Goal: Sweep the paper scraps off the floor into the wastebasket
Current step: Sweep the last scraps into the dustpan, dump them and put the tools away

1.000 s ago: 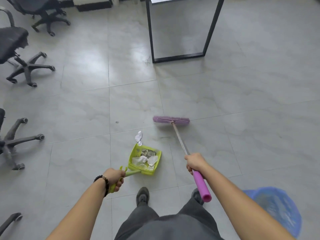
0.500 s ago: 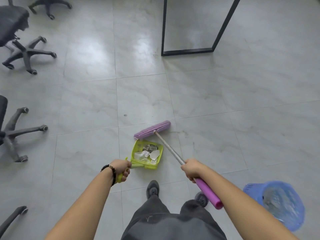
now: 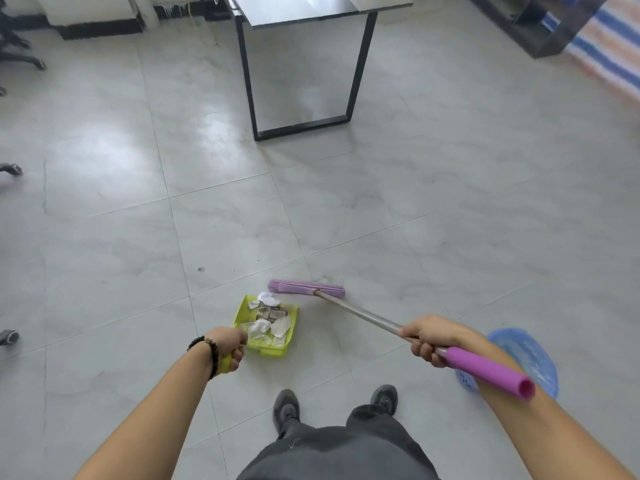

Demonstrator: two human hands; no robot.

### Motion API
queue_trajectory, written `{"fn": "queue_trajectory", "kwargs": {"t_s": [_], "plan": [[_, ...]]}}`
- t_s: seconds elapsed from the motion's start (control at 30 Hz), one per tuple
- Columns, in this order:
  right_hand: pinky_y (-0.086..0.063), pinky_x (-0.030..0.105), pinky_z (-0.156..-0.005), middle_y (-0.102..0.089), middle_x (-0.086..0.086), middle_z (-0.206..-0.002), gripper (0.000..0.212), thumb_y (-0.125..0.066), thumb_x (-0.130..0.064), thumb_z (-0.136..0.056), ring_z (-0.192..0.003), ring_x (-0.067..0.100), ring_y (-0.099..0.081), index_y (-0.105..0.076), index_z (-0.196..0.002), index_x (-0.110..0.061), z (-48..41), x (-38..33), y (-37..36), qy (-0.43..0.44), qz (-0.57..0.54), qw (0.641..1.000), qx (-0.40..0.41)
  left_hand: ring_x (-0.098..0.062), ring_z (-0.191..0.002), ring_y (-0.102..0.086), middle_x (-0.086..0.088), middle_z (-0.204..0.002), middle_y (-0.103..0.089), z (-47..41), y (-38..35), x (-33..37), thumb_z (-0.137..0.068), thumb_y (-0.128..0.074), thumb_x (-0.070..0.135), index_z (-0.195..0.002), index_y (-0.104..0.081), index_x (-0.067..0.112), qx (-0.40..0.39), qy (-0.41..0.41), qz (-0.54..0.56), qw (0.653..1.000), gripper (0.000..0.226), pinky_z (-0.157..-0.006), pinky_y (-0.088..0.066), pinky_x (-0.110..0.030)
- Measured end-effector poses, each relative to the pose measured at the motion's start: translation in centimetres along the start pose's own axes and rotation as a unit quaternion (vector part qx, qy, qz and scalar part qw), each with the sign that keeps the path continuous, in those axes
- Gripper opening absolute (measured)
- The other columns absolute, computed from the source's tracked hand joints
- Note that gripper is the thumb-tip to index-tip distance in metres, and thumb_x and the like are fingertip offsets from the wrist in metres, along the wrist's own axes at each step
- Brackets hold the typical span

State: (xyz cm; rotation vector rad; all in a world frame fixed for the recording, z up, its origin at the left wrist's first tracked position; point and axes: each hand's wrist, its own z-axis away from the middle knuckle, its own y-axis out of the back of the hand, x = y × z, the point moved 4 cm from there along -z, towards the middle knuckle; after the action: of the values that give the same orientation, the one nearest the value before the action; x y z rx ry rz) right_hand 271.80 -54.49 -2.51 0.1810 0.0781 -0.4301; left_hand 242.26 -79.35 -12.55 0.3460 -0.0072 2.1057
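A lime-green dustpan (image 3: 242, 311) lies on the grey tiled floor ahead of my feet, holding several white and printed paper scraps (image 3: 270, 317). My left hand (image 3: 228, 344) grips its handle. My right hand (image 3: 427, 337) is closed around the metal shaft of a purple broom (image 3: 349, 308). The broom's head (image 3: 306, 288) rests on the floor just beyond the dustpan's open edge. A blue wastebasket (image 3: 530, 351) with a clear liner stands at the right, partly hidden behind my right forearm.
A black-framed table (image 3: 301, 126) stands farther ahead. Office chair wheels (image 3: 10, 168) show at the left edge. A dark shelf unit (image 3: 540, 32) and a striped mat (image 3: 609, 46) are at the far right. My shoes (image 3: 285, 407) are below the dustpan.
The white scrap that lay on the floor beyond the dustpan is now inside it. The broom head swept it in, then swung right. The view tilted up and turned right.
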Motion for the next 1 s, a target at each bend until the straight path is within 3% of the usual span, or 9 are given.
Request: {"fn": "queue_trajectory", "kwargs": {"t_s": [0.23,0.47,0.6,0.77,0.9,1.0], "plan": [[-0.026,0.010,-0.029,-0.036,-0.007,-0.038,0.033,-0.039,-0.028,-0.104,-0.024,0.002,-0.031,-0.038,-0.074,-0.016,-2.8,0.2,0.3,0.006,-0.173,0.985,0.017,-0.013,-0.034,-0.032,-0.006,-0.059,-0.041,0.7,-3.2,2.0,-0.093,-0.044,0.002,-0.081,-0.045,0.009,-0.007,-0.006,-0.071,0.997,0.013,-0.037,-0.028,-0.014],[-0.035,0.016,-0.035,-0.046,0.006,-0.054,0.013,-0.042,-0.006,-0.094,-0.032,0.010,-0.040,-0.052,-0.087,-0.005,-7.0,0.3,-4.5,0.046,-0.163,0.983,0.066,-0.014,-0.035,-0.032,-0.006,-0.057,-0.039,0.8,-4.8,2.4,-0.092,-0.043,0.001,-0.076,-0.042,0.009,0.006,0.000,-0.100,0.995,0.018,-0.038,-0.028,-0.015],[-0.039,0.020,-0.038,-0.051,0.008,-0.060,0.022,-0.041,-0.003,-0.091,-0.039,0.012,-0.044,-0.058,-0.105,-0.002,-5.5,3.7,-6.7,0.025,-0.102,0.994,0.036,-0.015,-0.035,-0.031,-0.005,-0.056,-0.038,1.1,-5.9,2.9,-0.092,-0.041,0.000,-0.074,-0.041,0.010,-0.010,-0.005,-0.132,0.991,0.020,-0.039,-0.027,-0.015],[-0.043,0.020,-0.038,-0.050,0.002,-0.056,0.011,-0.047,-0.014,-0.096,-0.039,0.010,-0.046,-0.051,-0.088,-0.009,-3.4,6.1,-5.0,-0.014,-0.121,0.990,-0.078,-0.015,-0.036,-0.032,-0.005,-0.058,-0.036,0.7,-7.0,4.5,-0.091,-0.044,0.001,-0.077,-0.040,0.011,-0.041,-0.007,-0.168,0.985,0.018,-0.039,-0.026,-0.016],[-0.040,0.017,-0.034,-0.050,0.002,-0.049,0.017,-0.040,-0.008,-0.089,-0.034,0.009,-0.046,-0.050,-0.075,-0.006,-4.2,5.6,-4.5,-0.065,-0.142,0.984,-0.086,-0.013,-0.040,-0.036,-0.006,-0.060,-0.043,1.3,-7.0,4.9,-0.096,-0.050,0.014,-0.087,-0.050,0.008,-0.072,0.001,-0.110,0.991,0.011,-0.035,-0.030,-0.014],[-0.029,0.015,-0.027,-0.038,-0.006,-0.044,0.028,-0.041,-0.014,-0.091,-0.028,0.003,-0.033,-0.040,-0.063,-0.016,-4.6,4.9,-4.3,-0.067,-0.181,0.978,-0.074,-0.010,-0.033,-0.043,-0.007,-0.058,-0.053,1.1,-6.2,3.9,-0.097,-0.051,0.021,-0.090,-0.054,0.004,-0.125,0.037,0.044,0.991,0.018,-0.031,-0.036,-0.014]]}}
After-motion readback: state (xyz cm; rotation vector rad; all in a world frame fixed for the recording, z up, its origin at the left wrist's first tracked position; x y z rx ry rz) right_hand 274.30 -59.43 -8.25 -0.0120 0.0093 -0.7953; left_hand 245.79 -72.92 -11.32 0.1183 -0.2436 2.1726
